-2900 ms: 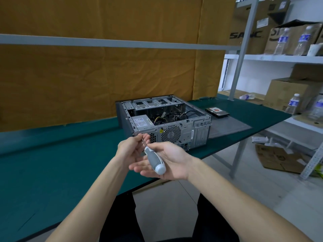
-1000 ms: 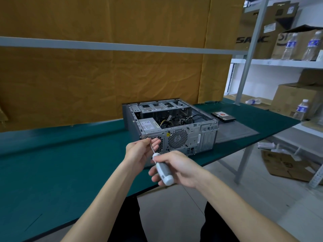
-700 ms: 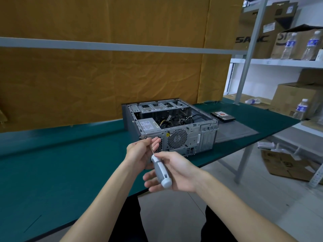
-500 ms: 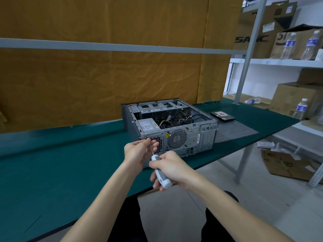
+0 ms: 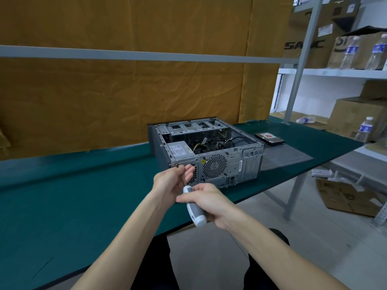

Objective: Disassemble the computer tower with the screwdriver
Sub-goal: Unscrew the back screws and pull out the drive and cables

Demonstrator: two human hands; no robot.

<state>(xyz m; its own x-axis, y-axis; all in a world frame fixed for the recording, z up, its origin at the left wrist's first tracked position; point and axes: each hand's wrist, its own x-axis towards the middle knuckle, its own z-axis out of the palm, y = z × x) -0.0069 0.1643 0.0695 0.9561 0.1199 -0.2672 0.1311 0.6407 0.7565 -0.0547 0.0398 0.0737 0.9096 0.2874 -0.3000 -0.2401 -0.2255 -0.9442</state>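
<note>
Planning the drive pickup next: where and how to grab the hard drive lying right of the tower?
Probably by its two long edges, from above. The hard drive lies flat, label up, on the table, so no underside is exposed. It sits apart from the tower with both long sides free. Pinch across the narrow width and lift straight up.

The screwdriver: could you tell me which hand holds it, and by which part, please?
The right hand grips the screwdriver by its grey-and-white handle; the left hand pinches its thin metal shaft near the tip.
</note>
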